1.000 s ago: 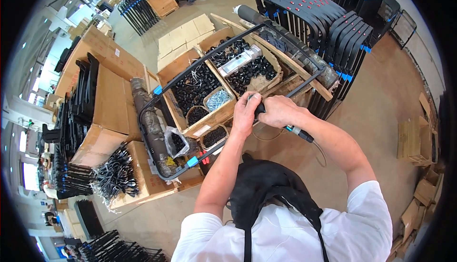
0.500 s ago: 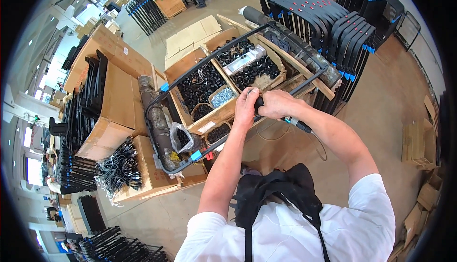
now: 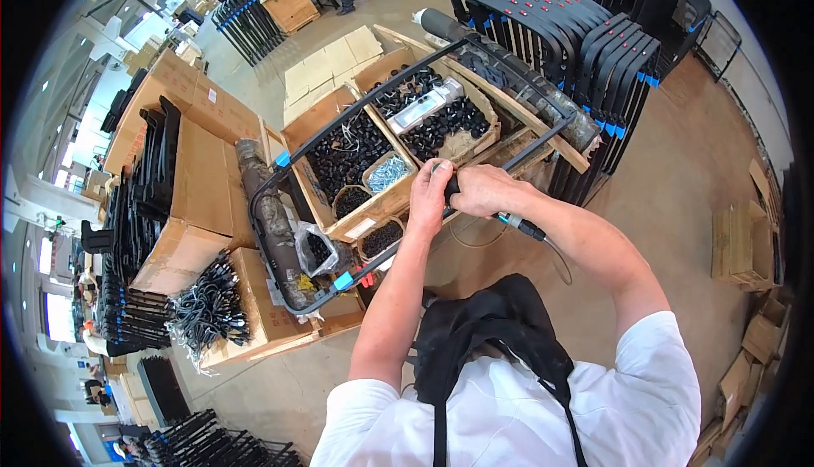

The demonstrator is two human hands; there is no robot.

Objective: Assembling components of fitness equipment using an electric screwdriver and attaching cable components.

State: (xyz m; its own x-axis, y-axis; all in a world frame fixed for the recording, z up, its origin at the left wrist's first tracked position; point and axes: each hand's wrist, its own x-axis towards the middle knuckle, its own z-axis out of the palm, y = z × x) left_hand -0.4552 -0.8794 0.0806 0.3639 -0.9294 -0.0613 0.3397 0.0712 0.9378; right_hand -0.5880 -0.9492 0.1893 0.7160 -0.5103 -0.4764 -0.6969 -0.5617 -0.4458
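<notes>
The black frame (image 3: 360, 109), a tube with rounded corners, lies over the divided wooden box (image 3: 366, 223) in the middle of the scene. Its left end rests on the left padded roll (image 3: 252, 170), and its far right part is above the right padded roll (image 3: 437, 22). One piece of blue tape (image 3: 281, 159) is at the left of the frame, and another is on its near bar.

The left hand (image 3: 430, 191) is at this near bar, with the thumb upward. Its fingers are partly hidden, so I cannot tell if they close around the bar or around the tool. The right hand (image 3: 483, 190) is closed firmly on a black hand tool (image 3: 452, 187), just beside the left hand. Below the right wrist, a thin cable (image 3: 564, 268) hangs in a loop.

Inside the box, both compartments contain many black parts (image 3: 343, 151). A pale, long case (image 3: 428, 104) lies upon the parts in the right compartment. Near the divider, in the left compartment, there is a small container of silver screws (image 3: 388, 174). To the left stands a large cardboard box (image 3: 203, 191), and nearer is a bundle of black cables (image 3: 212, 307). At the far right, many similar frames (image 3: 521, 13) stand close together.
</notes>
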